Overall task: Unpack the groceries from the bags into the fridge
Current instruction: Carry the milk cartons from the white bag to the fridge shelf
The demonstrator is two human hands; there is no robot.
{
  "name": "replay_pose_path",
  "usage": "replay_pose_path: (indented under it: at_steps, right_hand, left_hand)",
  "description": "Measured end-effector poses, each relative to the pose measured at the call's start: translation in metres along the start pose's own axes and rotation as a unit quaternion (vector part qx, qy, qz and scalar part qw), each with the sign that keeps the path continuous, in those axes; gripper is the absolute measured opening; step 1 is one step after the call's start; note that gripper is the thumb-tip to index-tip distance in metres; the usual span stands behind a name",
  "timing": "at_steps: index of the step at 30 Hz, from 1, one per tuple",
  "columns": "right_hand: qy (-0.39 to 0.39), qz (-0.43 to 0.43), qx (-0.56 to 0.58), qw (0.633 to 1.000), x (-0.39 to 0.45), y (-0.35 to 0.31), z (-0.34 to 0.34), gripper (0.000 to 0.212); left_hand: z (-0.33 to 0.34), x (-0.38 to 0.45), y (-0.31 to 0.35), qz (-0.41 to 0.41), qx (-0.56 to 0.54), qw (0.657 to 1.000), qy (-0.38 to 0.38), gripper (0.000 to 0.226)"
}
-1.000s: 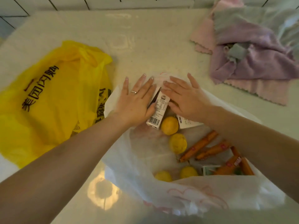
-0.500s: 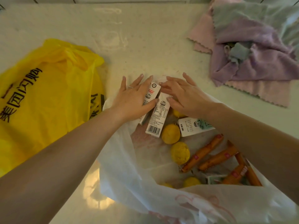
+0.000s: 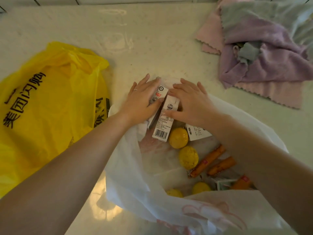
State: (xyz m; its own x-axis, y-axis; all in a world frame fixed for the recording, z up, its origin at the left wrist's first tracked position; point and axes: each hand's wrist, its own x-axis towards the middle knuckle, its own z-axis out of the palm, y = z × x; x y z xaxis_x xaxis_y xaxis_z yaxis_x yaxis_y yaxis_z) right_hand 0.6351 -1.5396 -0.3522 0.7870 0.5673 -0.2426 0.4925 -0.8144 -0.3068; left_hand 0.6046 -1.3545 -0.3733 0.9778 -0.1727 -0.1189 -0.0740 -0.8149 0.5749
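Both hands reach into the white bag (image 3: 128, 175) on the pale surface (image 3: 152, 48) — left hand (image 3: 141, 100) over one small carton (image 3: 158, 99), right hand (image 3: 189, 102) on the barcoded carton (image 3: 163, 126) — yellow bag (image 3: 47, 106) left, cloths (image 3: 264, 53) right.

The yellow bag (image 3: 50, 106) carries large black Chinese characters, readable as 美团闪购. The carton (image 3: 163, 122) under the right hand shows a barcode at its near end and blocks of small print too fine to read. The carton beside it (image 3: 158, 95) has a small red logo and round marks, also illegible.
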Motion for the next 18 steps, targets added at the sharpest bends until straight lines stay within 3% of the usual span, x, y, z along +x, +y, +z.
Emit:
replay_pose_path:
  at_steps: [3, 8, 12, 18]
  right_hand:
    - [-0.044, 0.035, -0.006, 0.998, -0.006, -0.010, 0.005, 0.096]
    - [-0.077, 0.073, 0.023, 0.994, -0.004, -0.016, 0.007, 0.110]
    - [-0.060, 0.071, 0.026, 0.995, -0.007, -0.021, 0.005, 0.110]
    - [0.035, 0.056, 0.030, 0.997, -0.033, -0.038, 0.012, 0.107]
  left_hand:
    - [-0.019, 0.010, 0.000, -0.004, -0.061, 0.991, -0.121, 0.066]
    - [-0.045, 0.023, -0.008, -0.011, -0.050, 0.966, -0.252, 0.100]
    - [-0.047, 0.023, 0.000, -0.007, 0.049, 0.973, -0.223, 0.103]
    - [-0.052, -0.014, 0.000, 0.076, 0.082, 0.986, -0.120, 0.101]
